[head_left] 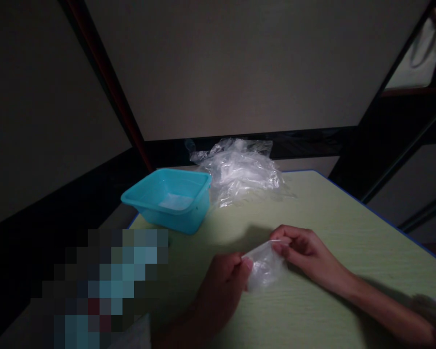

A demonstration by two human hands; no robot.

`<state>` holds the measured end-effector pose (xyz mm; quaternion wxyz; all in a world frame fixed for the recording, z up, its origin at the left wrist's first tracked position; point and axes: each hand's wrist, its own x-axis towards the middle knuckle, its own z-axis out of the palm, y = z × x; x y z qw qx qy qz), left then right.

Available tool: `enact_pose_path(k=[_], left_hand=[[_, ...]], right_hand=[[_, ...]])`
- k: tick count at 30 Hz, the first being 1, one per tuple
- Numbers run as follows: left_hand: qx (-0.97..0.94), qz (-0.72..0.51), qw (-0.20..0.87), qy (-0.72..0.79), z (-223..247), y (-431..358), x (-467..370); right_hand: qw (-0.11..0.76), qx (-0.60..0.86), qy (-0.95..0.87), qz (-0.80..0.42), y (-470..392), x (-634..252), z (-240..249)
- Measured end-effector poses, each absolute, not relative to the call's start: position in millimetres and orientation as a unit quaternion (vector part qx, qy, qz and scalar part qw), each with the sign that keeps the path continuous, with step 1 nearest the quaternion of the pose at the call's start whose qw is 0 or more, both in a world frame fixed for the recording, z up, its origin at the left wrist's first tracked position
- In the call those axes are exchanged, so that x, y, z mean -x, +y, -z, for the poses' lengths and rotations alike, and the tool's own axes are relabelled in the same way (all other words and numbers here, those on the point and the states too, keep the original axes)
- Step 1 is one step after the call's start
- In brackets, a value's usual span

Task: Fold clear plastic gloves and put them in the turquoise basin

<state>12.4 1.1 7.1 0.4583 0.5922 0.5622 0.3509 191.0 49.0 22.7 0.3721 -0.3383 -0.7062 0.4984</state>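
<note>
A small clear plastic bag [265, 269] is stretched between my two hands, just over the pale green table [334, 218]. My left hand [225, 286] pinches its left upper corner between thumb and fingers. At the opposite corner, my right hand [301, 247] grips the bag's edge in the same way. Whether anything lies inside the bag I cannot make out. Beyond my hands, toward the left, stands a turquoise plastic basin [181, 220] with something flat and white [176, 201] in its bottom.
A heap of crumpled clear plastic bags [240, 169] lies at the table's far edge, right beside the basin. Behind the table rises a grey panel [240, 68]. A pixelated patch [116, 281] hides the lower left.
</note>
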Motion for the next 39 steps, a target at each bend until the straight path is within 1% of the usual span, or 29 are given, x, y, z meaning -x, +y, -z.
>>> enact_pose_path(k=[2, 4, 8, 11, 15, 23, 34, 39], left_hand=[[-0.534, -0.354, 0.538, 0.549, -8.2, 6.3, -14.5], [-0.481, -0.361, 0.583, 0.546, -8.9, 10.3, -15.1], [-0.429, -0.368, 0.625, 0.539, -6.5, 13.2, -12.1], [-0.415, -0.370, 0.640, 0.531, -4.7, 12.8, -9.3], [-0.398, -0.384, 0.636, 0.538, -6.6, 11.2, -8.8], [-0.386, -0.365, 0.643, 0.551, -12.3, 12.9, -12.1], [-0.377, -0.375, 0.643, 0.551, -12.8, 15.4, -10.7], [-0.446, -0.433, 0.600, 0.504, -10.8, 20.4, -7.2]], right_hand=[[0.365, 0.334, -0.676, -0.546, 50.5, -189.8, -21.1], [0.367, 0.323, -0.651, -0.581, 51.7, -189.7, -19.2], [0.389, 0.309, -0.620, -0.607, 51.5, -190.7, -17.2], [0.386, 0.288, -0.611, -0.628, 49.6, -190.6, -17.4], [0.367, 0.263, -0.618, -0.644, 47.7, -190.6, -15.1], [0.307, 0.317, -0.665, -0.603, 52.4, -194.5, -7.2], [0.294, 0.348, -0.620, -0.639, 51.5, -193.5, -10.5], [0.304, 0.368, -0.607, -0.635, 52.6, -194.3, -11.9]])
